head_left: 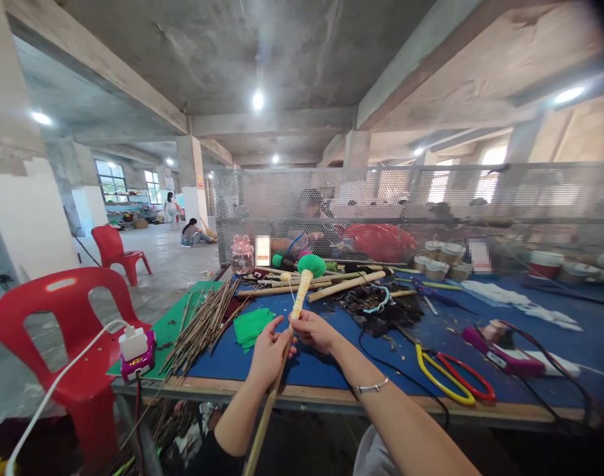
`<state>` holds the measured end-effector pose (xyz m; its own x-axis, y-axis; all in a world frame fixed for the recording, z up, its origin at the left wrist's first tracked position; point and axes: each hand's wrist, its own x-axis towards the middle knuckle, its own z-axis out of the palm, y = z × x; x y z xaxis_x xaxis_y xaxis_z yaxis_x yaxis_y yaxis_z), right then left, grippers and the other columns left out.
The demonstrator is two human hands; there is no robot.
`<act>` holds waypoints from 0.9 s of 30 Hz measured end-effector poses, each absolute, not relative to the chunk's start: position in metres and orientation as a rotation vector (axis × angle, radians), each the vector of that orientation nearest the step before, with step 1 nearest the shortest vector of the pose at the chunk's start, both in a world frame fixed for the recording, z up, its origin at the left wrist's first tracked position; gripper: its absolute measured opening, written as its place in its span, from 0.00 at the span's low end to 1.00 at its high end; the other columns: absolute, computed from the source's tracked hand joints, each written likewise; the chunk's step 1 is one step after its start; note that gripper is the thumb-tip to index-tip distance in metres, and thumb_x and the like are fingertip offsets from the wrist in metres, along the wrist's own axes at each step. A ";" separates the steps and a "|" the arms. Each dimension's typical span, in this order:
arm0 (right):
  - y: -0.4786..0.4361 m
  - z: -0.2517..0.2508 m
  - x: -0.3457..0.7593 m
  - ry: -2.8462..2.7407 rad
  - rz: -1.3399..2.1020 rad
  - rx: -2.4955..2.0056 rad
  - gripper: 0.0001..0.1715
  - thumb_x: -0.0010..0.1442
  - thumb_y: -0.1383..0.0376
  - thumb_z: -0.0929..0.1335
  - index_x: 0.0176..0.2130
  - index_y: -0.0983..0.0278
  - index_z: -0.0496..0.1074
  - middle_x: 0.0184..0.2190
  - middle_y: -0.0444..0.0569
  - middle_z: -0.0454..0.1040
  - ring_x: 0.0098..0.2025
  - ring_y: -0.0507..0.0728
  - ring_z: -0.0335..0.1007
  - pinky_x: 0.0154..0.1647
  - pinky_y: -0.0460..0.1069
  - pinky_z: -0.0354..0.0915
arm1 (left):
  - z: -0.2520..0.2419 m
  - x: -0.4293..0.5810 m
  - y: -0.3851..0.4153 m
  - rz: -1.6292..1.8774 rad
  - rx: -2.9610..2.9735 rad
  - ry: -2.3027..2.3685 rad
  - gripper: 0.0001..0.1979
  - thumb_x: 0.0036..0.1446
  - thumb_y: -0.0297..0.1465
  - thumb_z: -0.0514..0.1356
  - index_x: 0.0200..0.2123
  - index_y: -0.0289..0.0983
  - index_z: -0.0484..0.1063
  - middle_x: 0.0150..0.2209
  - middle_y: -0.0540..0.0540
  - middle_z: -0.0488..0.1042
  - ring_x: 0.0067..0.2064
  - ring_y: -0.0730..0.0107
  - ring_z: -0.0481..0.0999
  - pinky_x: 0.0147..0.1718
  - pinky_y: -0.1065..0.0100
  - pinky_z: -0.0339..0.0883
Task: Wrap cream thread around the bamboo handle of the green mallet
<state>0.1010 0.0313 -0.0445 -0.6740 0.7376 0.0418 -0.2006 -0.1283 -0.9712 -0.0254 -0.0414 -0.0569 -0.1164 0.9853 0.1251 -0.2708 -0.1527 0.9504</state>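
Here's the stick point(268, 423), mid-frame, running from the bottom edge up to a green head point(312, 266), with a pale yellow wrap point(303, 291) just below it. The right hand point(318, 332) has it pinched at the wrap's lower end, thumb against curled fingers. Below that, the left hand point(271, 352) is half curled about the stick, thumb laid along it, fingers loosely bent.

Just left of the hands, a green sheet point(250, 328) lies on the blue table point(332, 363), then a heap of twigs point(203, 328) fanning toward the lower left. Beyond the green head, more poles point(349, 285) lie across the centre — dark scraps point(381, 307) to their right.

Lower right, scissors point(448, 375) show yellow and red handles, a purple power strip point(505, 354) near them. Tubs point(435, 270) stand farther back, before a mesh screen point(282, 192). Far left, a red chair point(64, 317); upper left, one person point(195, 233) sits on the floor — another point(170, 210) stands behind.
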 end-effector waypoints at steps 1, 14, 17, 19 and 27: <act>0.032 -0.045 0.101 -1.508 1.845 -0.636 0.21 0.44 0.58 0.72 0.29 0.64 0.59 0.12 0.32 0.51 0.13 0.42 0.36 0.12 0.42 0.32 | -0.058 -0.025 -0.040 1.530 1.059 1.022 0.37 0.41 0.42 0.64 0.53 0.30 0.58 0.23 0.48 0.72 0.21 0.75 0.69 0.21 0.74 0.61; 0.027 -0.040 0.099 -1.474 1.857 -0.603 0.22 0.43 0.58 0.72 0.31 0.64 0.59 0.12 0.31 0.49 0.13 0.42 0.35 0.13 0.41 0.31 | -0.055 -0.026 -0.042 1.484 1.034 1.011 0.39 0.43 0.44 0.62 0.54 0.29 0.57 0.22 0.47 0.72 0.20 0.75 0.69 0.20 0.74 0.60; 0.029 -0.042 0.098 -1.504 1.798 -0.662 0.23 0.42 0.58 0.72 0.29 0.63 0.57 0.12 0.32 0.51 0.12 0.42 0.36 0.12 0.42 0.32 | -0.058 -0.024 -0.040 1.549 1.071 1.061 0.38 0.38 0.41 0.66 0.52 0.30 0.60 0.21 0.50 0.70 0.20 0.77 0.68 0.19 0.75 0.59; 0.030 -0.043 0.098 -1.510 1.786 -0.676 0.23 0.42 0.58 0.73 0.28 0.63 0.56 0.12 0.31 0.51 0.12 0.42 0.36 0.12 0.42 0.31 | -0.060 -0.024 -0.038 1.618 1.099 1.063 0.41 0.34 0.37 0.68 0.53 0.31 0.59 0.21 0.53 0.69 0.21 0.78 0.67 0.20 0.77 0.58; 0.027 -0.040 0.101 -1.478 1.919 -0.583 0.22 0.42 0.61 0.73 0.35 0.65 0.62 0.14 0.33 0.53 0.13 0.42 0.38 0.14 0.41 0.32 | -0.052 -0.024 -0.045 1.541 1.002 0.943 0.45 0.41 0.40 0.65 0.59 0.29 0.49 0.22 0.48 0.73 0.23 0.72 0.72 0.24 0.72 0.64</act>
<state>0.1007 0.0272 -0.0404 -0.6977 0.7156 0.0353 -0.2170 -0.1641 -0.9623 -0.0241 -0.0454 -0.0520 -0.1285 0.9829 0.1319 -0.3296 -0.1678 0.9291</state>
